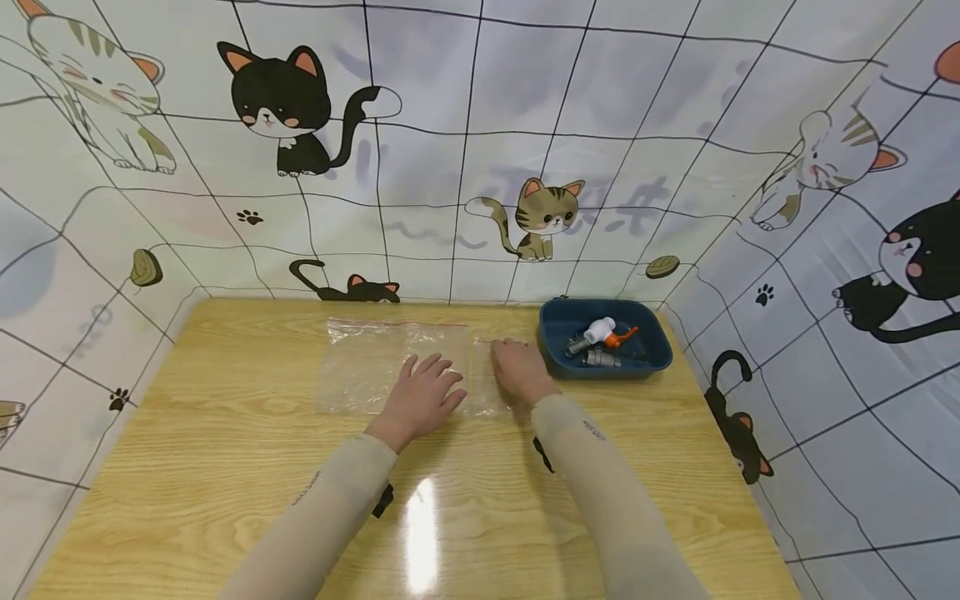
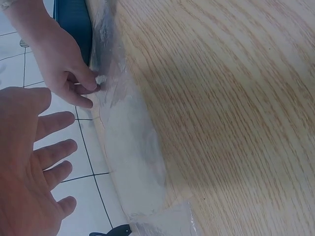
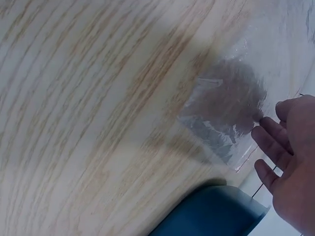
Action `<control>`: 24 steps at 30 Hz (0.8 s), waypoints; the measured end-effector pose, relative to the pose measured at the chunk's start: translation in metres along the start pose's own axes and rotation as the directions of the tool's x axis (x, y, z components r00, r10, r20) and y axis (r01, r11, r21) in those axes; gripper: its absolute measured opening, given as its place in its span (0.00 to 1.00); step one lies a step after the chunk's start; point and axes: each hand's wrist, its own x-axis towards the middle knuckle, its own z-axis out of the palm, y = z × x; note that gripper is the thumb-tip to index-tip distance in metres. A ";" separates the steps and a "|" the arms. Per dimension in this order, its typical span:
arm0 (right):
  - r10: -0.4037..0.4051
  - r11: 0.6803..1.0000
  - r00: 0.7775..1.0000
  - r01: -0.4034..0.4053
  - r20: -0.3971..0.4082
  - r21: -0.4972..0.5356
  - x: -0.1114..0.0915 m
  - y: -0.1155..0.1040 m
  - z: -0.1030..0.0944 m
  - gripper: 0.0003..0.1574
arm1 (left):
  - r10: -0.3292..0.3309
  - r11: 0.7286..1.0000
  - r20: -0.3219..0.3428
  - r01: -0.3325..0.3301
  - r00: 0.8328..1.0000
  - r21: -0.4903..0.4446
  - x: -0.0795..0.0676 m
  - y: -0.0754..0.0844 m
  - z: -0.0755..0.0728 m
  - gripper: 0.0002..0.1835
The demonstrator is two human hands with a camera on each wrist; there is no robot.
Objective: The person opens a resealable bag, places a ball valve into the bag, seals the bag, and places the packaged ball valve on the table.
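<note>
Clear zip-top plastic bags [image 1: 360,375] lie flat and overlap on the wooden table, a thin red line along the top edge. My right hand [image 1: 519,367] is over the right end, its thumb and fingertips pinching the plastic near the edge, as the left wrist view shows. Shiny creases mark the bag [image 3: 221,98] beside those fingers in the right wrist view. My left hand [image 1: 423,392] hovers over the middle of the plastic with fingers spread, holding nothing. In the left wrist view the left hand [image 2: 29,157] is loosely extended beside the bag [image 2: 133,142].
A dark blue plastic bin [image 1: 551,354] stands right of my right hand, near the table's back edge. Inside are a white fitting with an orange lever [image 1: 622,337] and grey metal fittings [image 1: 602,358]. Cat-printed sheeting [image 1: 420,167] encloses the back and sides of the table [image 1: 225,467].
</note>
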 end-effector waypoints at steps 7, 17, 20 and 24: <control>0.026 0.999 0.999 -0.026 0.030 -0.029 0.000 -0.002 -0.001 0.17 | -0.004 1.000 0.003 0.004 1.000 0.008 0.002 0.000 0.000 0.22; 0.064 0.997 0.996 -0.066 0.059 0.031 -0.004 0.000 -0.002 0.24 | 0.012 1.000 -0.001 -0.012 1.000 -0.008 0.003 0.004 0.000 0.20; 0.062 0.996 0.997 -0.064 0.038 0.055 -0.005 0.002 0.000 0.20 | 0.017 1.000 0.000 -0.017 1.000 -0.015 0.004 0.004 0.000 0.20; 0.051 0.996 0.999 -0.051 0.011 0.067 -0.005 0.004 0.002 0.20 | 0.018 1.000 -0.003 -0.018 1.000 -0.008 0.003 0.004 0.001 0.20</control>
